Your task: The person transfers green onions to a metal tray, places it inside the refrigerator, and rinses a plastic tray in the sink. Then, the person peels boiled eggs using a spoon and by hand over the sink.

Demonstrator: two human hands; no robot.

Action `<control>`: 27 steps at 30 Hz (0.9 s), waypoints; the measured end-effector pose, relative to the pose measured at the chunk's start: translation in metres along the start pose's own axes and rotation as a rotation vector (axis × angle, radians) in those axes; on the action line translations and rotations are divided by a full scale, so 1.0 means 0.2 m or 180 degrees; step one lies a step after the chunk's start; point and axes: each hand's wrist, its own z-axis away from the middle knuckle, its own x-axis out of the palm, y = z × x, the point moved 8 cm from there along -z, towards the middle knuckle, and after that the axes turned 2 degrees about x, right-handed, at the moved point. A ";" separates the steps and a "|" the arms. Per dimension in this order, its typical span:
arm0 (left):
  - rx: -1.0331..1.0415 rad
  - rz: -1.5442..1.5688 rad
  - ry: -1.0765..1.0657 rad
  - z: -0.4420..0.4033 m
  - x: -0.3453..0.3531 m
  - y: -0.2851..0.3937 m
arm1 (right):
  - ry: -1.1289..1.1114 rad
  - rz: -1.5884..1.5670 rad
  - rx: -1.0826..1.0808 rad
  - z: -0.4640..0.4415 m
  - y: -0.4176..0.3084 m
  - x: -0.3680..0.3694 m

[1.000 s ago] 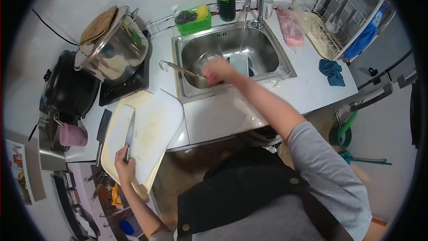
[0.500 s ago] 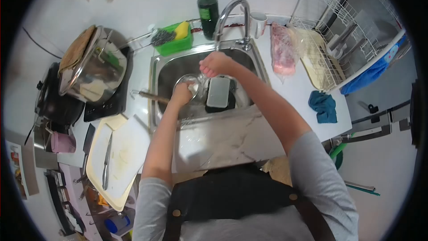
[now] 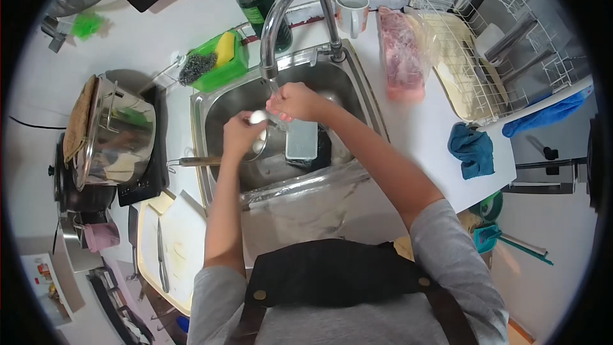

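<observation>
Counter [image 3: 418,147], white, spanning the view beneath the items below.

Sink [image 3: 220,102], steel, single basin, set into the counter.

Dish rack [image 3: 495,64], white wire, at the right, with a blue cloth [image 3: 543,119] hanging at its near edge.

Pot [image 3: 128,134], large, polished steel, at the left on a black cooktop [image 3: 143,191]; a brown cloth [image 3: 80,121] against its lid.

Cutting board [image 3: 182,243], white, overlying a cream tray [image 3: 148,262], left of the sink; a knife [image 3: 162,259] lies lengthwise upon it.

Faucet [image 3: 271,32], chrome, arched over the basin, water running.

Meat [image 3: 402,57], pink, in clear wrap, on the counter right of the sink.

Bottle [image 3: 257,9], dark green liquid, upright behind the sink.

Vessel [image 3: 271,156], round, with a wooden handle [image 3: 203,161] reaching over the left rim of the sink.

Caddy [image 3: 223,76], green, holding a yellow sponge [image 3: 225,49] and a grey scrubber [image 3: 197,68].

Container [image 3: 301,140], pale, rectangular, in the basin on a dark item.

Cloth, teal [image 3: 471,151], crumpled, near the rack.

Mug [image 3: 352,16], white, beside the faucet.

Right hand [image 3: 297,101], fingers curled, below the spout; cannot tell whether it grips anything.

Left hand [image 3: 241,134], closed on a white piece [image 3: 258,117], rounded, held above the vessel beside the right hand.

Second piece [image 3: 258,145], pale, rounded, at the vessel, below the left hand's fingers.
</observation>
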 end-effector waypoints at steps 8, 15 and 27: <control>0.1415 -0.2224 -0.0617 0.10 0.69 0.20 | 0.0345 0.1540 -0.0434 0.01 -0.02 0.02; 0.1059 -0.0876 -0.1216 0.07 0.37 0.24 | 0.0577 0.1515 -0.0494 0.09 -0.09 0.01; 0.1830 -0.2505 -0.2386 -0.15 0.55 -0.40 | 0.0338 0.1487 -0.0255 0.07 0.02 0.02</control>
